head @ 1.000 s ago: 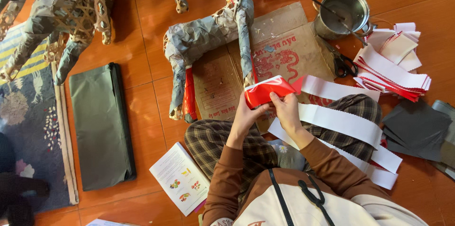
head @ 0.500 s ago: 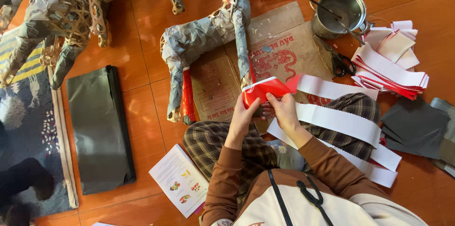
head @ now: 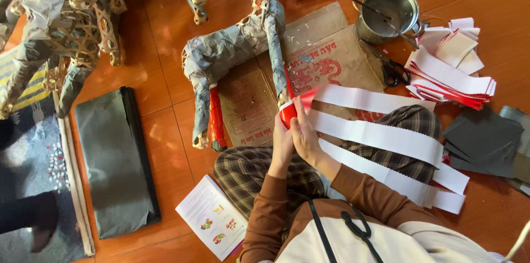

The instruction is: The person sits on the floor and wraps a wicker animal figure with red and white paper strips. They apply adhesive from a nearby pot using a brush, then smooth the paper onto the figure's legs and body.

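A woven animal frame (head: 232, 48), partly covered in grey paper, lies on a sheet of cardboard (head: 248, 103). My left hand (head: 282, 144) and my right hand (head: 305, 133) press a red paper strip (head: 288, 113) around the lower end of one of its legs (head: 274, 48). The strip's white back trails off to the right. Long white strips (head: 375, 133) lie across my plaid-trousered lap. A second leg (head: 216, 119) carries a red wrapping.
A metal pot (head: 386, 12) with a stick in it, black scissors (head: 393, 71) and a stack of red-and-white strips (head: 450, 70) sit at upper right. Grey sheets (head: 483, 141) lie right. Folded dark paper (head: 113, 158), a booklet (head: 212, 221), a larger woven figure (head: 66, 25) and a rug (head: 27, 174) lie left.
Both hands have carried the red strip left and down onto the frame's leg. The strip was a loose fold in the air and is now pressed around the leg.
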